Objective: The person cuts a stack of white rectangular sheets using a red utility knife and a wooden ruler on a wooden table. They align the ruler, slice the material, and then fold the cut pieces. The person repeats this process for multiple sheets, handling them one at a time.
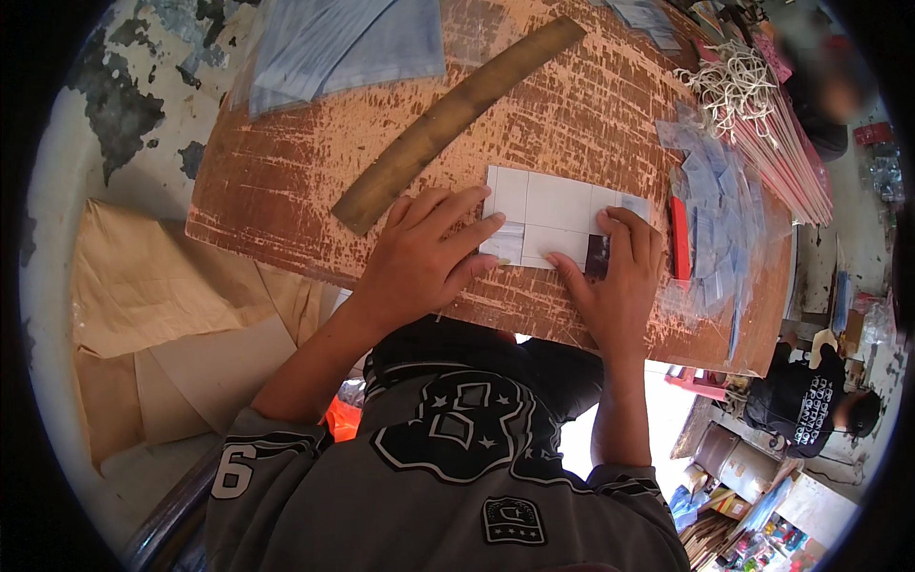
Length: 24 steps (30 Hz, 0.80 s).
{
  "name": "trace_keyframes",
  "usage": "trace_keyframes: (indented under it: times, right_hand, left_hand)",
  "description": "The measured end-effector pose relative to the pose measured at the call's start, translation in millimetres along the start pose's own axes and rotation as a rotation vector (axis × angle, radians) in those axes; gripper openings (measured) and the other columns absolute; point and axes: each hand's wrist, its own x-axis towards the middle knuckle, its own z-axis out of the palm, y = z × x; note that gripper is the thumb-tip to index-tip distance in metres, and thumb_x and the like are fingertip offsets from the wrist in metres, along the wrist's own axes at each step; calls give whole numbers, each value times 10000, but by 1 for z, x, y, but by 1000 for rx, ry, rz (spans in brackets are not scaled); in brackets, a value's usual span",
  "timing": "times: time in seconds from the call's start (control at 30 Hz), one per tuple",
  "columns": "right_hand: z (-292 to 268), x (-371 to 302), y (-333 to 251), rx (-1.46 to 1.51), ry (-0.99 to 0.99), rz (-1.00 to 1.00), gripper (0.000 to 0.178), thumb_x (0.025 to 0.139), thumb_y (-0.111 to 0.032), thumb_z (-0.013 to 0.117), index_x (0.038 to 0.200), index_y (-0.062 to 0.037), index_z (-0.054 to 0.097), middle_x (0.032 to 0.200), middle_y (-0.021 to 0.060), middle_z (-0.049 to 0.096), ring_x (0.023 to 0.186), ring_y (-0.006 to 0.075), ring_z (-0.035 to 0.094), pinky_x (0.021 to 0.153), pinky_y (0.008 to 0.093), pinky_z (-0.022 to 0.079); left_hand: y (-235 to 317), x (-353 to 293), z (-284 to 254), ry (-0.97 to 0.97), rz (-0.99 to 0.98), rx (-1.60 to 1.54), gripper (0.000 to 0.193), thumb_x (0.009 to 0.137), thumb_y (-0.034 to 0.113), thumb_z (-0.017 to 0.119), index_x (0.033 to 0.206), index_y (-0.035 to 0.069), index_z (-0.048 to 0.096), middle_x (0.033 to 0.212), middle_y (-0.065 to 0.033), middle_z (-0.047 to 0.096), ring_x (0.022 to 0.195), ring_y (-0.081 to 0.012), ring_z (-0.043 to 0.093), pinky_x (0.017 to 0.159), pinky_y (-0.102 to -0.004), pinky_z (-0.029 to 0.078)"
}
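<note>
A flat white card [556, 207] marked with grid lines lies on the worn brown tabletop in front of me. A dark patch [598, 255] shows on it near its right end. A pale, shiny patch is visible at its near left corner. My left hand [416, 250] rests at the card's left edge, fingers stretched out and fingertips touching it. My right hand [620, 276] grips the right end, its bent fingers over the card and its thumb at the near edge. Just right of that hand lies a red strip-shaped object [680, 238].
A long brown flat strip [457, 124] lies diagonally beyond my left hand. Clear plastic sheets [353, 48] sit at the far left; small clear bags [715, 210] spread at the right. Pink sticks with white strings [743, 95] lie beyond them. Brown paper [172, 276] is left of the table [257, 191]. Another person [810, 400] is at right.
</note>
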Motion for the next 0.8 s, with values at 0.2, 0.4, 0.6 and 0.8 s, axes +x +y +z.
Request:
trace_keyframes:
  times: [0.2,0.4,0.6,0.8]
  right_hand:
    - [5,-4,2,36,25,7,756,812,-507,941,1304,-4,665,1407,147,632,1287,388,563,1081,542,441]
    - [7,-4,3,72,63,-1,718,831,-510,920,1294,-12,686,1385,159,635,1260,394,570,1062,544,444]
    - [6,-8,3,102,69,37,742,835,-515,911,1327,-6,691,1369,146,634,1264,376,574,1048,532,444]
    - [5,-8,5,126,75,32,567,901,-379,869,1306,-9,722,1301,119,657,1237,360,594,1028,513,462]
  left_hand:
    - [0,2,0,-7,-20,-15,441,970,385,790,1343,150,789,1461,-80,664,1297,-294,605,1091,-479,448]
    - [1,2,1,-36,-57,-8,435,937,360,817,1327,167,810,1486,-74,679,1319,-315,604,1126,-477,422]
    - [7,9,-3,-53,-54,3,387,969,325,787,1298,122,816,1461,-85,693,1281,-311,608,1086,-447,409]
    - [8,10,-2,-31,-38,43,335,990,326,791,1254,122,821,1428,-79,706,1288,-302,615,1072,-446,408]
